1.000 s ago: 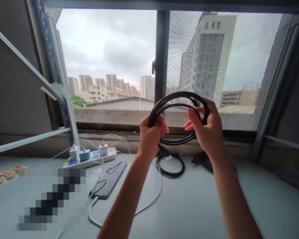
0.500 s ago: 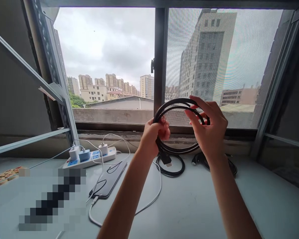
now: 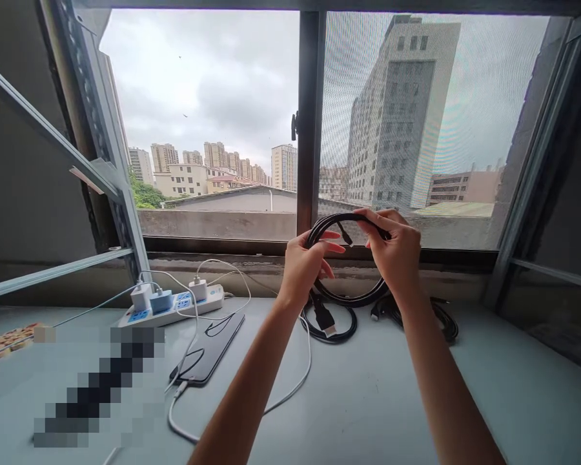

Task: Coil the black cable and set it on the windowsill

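A coiled black HDMI cable (image 3: 351, 299) is held up above the table between my two hands. My left hand (image 3: 306, 261) grips the coil's left side between thumb and fingers, the other fingers reaching into the loop. At the upper right of the coil, my right hand (image 3: 392, 242) pinches the gathered strands with thumb and fingertips. One plug (image 3: 325, 320) with a pale metal end hangs below my left hand. A smaller black connector end (image 3: 345, 235) dangles inside the loop near the top.
Behind the held coil, a second black cable coil (image 3: 353, 328) lies on the table (image 3: 358, 400), and another dark cable bundle (image 3: 445, 323) is to its right. At left are a power strip (image 3: 174, 309) with chargers, a dark phone (image 3: 208, 352) and white cords. A window stands behind.
The strands are now gathered into a tighter bundle. My right hand has moved a little left and down, and my left fingers have extended. A connector end now shows inside the loop.
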Tool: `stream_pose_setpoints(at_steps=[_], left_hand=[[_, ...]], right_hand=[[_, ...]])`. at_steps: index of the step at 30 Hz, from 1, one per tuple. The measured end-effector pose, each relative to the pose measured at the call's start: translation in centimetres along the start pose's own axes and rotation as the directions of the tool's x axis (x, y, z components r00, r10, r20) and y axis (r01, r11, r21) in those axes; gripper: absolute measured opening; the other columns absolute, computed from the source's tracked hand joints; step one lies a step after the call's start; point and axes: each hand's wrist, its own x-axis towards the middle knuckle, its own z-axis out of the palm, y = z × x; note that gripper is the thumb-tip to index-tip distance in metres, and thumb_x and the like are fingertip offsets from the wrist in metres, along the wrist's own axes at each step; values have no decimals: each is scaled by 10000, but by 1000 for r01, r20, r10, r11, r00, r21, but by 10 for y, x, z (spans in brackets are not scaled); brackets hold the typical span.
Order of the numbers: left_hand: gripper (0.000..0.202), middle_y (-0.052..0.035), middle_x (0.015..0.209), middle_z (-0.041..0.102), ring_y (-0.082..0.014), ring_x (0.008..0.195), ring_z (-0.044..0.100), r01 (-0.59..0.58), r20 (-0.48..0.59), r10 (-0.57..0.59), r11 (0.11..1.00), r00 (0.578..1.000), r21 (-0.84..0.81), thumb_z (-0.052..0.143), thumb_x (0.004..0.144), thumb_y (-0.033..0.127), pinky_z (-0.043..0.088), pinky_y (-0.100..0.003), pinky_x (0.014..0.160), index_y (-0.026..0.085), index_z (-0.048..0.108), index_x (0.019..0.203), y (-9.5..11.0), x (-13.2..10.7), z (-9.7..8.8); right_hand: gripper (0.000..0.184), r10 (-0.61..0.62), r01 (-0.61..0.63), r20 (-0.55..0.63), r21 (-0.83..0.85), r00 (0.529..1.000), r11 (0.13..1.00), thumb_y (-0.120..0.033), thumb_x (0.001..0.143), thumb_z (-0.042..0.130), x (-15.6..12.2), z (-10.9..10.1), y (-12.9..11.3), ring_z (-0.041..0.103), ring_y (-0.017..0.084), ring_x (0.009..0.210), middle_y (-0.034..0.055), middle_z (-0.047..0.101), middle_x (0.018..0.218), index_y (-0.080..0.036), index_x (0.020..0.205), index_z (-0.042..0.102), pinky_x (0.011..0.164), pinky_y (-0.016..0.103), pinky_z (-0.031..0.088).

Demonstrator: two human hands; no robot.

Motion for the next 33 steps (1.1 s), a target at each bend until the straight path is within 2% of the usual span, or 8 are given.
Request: stream_pose_setpoints(at_steps=[6,11,16,21,24,26,29,33], left_hand=[[270,-10,706,682,-62,362,510,-166,-139,196,965,971,202,410,626,132,341,-179,354,158,676,665,-5,3,0],[274,51,441,516,-67,323,463,-278,-193,347,909,918,309,419,681,114,336,-180,368,187,681,645,-3,-1,3],[288,19,678,643,-59,393,476,-420,-200,496,847,845,325,443,716,88,358,-195,415,210,693,642,-1,-3,1],[305,20,702,646,-72,437,488,-494,-217,547,831,808,257,452,711,73,350,-203,425,230,696,620,0,-5,-3],[288,10,701,646,-105,550,553,-530,-227,577,814,784,239,472,705,78,366,-207,460,233,690,602,1,-8,-2],[262,6,700,644,-117,586,570,-535,-245,573,819,782,209,488,711,97,364,-209,462,231,681,597,0,-10,0],[239,10,701,642,-99,523,537,-530,-281,547,836,789,139,497,708,113,338,-210,428,223,665,579,0,-11,3],[225,20,648,631,-51,368,420,-509,-379,475,861,794,13,480,677,121,269,-206,363,198,611,510,1,-7,5]], right_hand=[[197,17,-19,-68,-27,998,999,-350,917,582,0,4,-8,570,181,665,42,607,850,-190,996,667,559,258,459],[317,19,-24,-99,-48,995,999,-413,939,527,-3,11,-7,566,215,774,84,555,884,-169,1124,609,585,283,498],[367,100,-97,-20,111,995,989,-469,915,540,-4,14,-3,584,205,794,93,545,1002,-187,1140,611,664,317,528],[397,123,-134,69,174,990,976,-438,863,630,-3,11,-8,601,179,732,69,575,1032,-219,1188,571,705,321,530],[359,79,-82,30,101,996,992,-317,820,689,-2,8,-13,597,174,679,67,594,987,-213,1149,592,721,329,524],[289,61,-61,-5,26,998,998,-226,829,648,-1,4,-16,598,193,720,83,603,982,-205,1115,611,720,333,519],[248,46,-48,-20,-60,999,997,-145,814,600,1,-3,-18,603,225,803,91,626,936,-190,1054,642,760,352,506],[129,111,-111,53,-1,992,994,-170,794,626,3,-8,-16,620,216,657,24,639,718,-188,915,667,693,349,512]])
